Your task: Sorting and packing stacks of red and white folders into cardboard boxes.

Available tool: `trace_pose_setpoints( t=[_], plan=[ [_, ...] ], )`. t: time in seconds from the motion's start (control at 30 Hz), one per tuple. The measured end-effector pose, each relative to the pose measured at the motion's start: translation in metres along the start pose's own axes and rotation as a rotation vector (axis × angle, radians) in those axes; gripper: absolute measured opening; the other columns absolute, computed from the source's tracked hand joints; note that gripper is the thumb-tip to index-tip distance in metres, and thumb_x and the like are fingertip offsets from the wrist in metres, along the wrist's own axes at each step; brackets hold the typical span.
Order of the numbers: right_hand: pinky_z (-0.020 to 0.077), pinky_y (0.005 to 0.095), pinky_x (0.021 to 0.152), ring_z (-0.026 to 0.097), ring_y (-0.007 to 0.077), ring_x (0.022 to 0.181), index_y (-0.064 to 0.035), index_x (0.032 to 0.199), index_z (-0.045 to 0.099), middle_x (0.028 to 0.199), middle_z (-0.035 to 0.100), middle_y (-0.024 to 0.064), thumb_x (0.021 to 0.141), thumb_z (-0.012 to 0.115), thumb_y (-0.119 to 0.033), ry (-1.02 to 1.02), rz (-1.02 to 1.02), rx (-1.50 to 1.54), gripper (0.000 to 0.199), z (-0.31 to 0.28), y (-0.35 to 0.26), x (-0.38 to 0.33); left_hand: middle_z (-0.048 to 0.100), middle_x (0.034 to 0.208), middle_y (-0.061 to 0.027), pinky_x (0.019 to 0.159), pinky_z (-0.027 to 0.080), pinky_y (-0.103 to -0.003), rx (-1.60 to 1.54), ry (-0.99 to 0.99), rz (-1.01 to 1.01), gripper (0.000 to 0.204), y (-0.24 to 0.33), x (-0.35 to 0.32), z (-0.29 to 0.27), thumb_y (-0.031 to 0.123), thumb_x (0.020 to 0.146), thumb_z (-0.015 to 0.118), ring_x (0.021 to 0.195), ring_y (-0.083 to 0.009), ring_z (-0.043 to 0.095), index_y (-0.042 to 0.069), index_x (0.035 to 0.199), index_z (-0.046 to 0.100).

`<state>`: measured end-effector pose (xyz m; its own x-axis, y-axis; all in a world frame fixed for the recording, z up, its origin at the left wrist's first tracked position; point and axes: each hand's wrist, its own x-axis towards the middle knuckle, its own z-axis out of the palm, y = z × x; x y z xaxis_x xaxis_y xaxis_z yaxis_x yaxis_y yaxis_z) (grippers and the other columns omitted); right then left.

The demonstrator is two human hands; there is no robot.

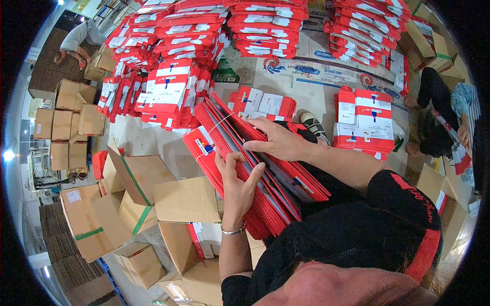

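A thick bundle of flat red cardboard packets leans at a slant across my front, a thin pale string around its far end. My left hand, with a silver bracelet on its wrist, rests on the left part of the bundle, fingers bent and thumb along the packet edges. From the right, my right hand grips the upper packets, its thumb by the gap where the bundle fans apart. Grey inner faces show between the packets. The bundle's underside is hidden.
Tall stacks of red and white packets stand ahead; a lower stack sits to the right. Open cardboard boxes crowd the left. Another person in a patterned top is at the far right, and one in grey bends at the far left.
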<state>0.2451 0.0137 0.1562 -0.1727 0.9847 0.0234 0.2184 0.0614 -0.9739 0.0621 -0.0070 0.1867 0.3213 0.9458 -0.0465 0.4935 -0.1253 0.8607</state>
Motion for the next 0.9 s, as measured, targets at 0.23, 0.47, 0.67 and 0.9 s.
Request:
trace_pose_setpoints(
  t=[0.23, 0.47, 0.67, 0.9],
  plan=[
    [0.0418, 0.0387, 0.099, 0.053, 0.0327, 0.114, 0.0028, 0.133, 0.044, 0.124, 0.05, 0.0226, 0.089, 0.063, -0.036, -0.053, 0.009, 0.057, 0.062, -0.009, -0.002, -0.002, 0.042, 0.107, -0.013, 0.111, 0.022, -0.043, -0.313, 0.026, -0.027, 0.025, -0.021, -0.009, -0.003, 0.004, 0.081, 0.061, 0.114, -0.0328, 0.04, 0.006, 0.103, 0.05],
    [0.0464, 0.0344, 0.095, 0.053, 0.0263, 0.115, -0.0017, 0.139, 0.041, 0.132, 0.045, 0.0191, 0.089, 0.065, -0.035, -0.13, 0.011, 0.107, 0.066, 0.002, 0.006, 0.006, 0.045, 0.11, -0.022, 0.103, 0.033, -0.045, 0.167, 0.082, 0.021, 0.03, -0.003, -0.006, -0.001, 0.017, 0.081, 0.071, 0.12, -0.0412, 0.042, 0.004, 0.1, 0.052],
    [0.045, 0.0347, 0.096, 0.054, 0.0261, 0.114, -0.0003, 0.138, 0.042, 0.131, 0.047, 0.0192, 0.088, 0.066, -0.037, -0.127, 0.009, 0.093, 0.066, 0.005, 0.01, 0.007, 0.043, 0.114, -0.023, 0.094, 0.039, -0.045, 0.149, 0.139, -0.023, 0.05, 0.0, -0.006, 0.003, 0.031, 0.07, 0.083, 0.114, -0.0407, 0.045, 0.004, 0.094, 0.049],
    [0.045, 0.0345, 0.095, 0.055, 0.0249, 0.111, -0.0014, 0.136, 0.044, 0.126, 0.049, 0.0173, 0.088, 0.065, -0.036, -0.108, 0.014, 0.089, 0.063, 0.008, 0.012, 0.005, 0.041, 0.111, -0.0191, 0.095, 0.038, -0.043, 0.151, 0.147, -0.022, 0.046, 0.004, -0.005, 0.007, 0.026, 0.072, 0.082, 0.108, -0.0356, 0.045, 0.004, 0.093, 0.048]
  ],
)
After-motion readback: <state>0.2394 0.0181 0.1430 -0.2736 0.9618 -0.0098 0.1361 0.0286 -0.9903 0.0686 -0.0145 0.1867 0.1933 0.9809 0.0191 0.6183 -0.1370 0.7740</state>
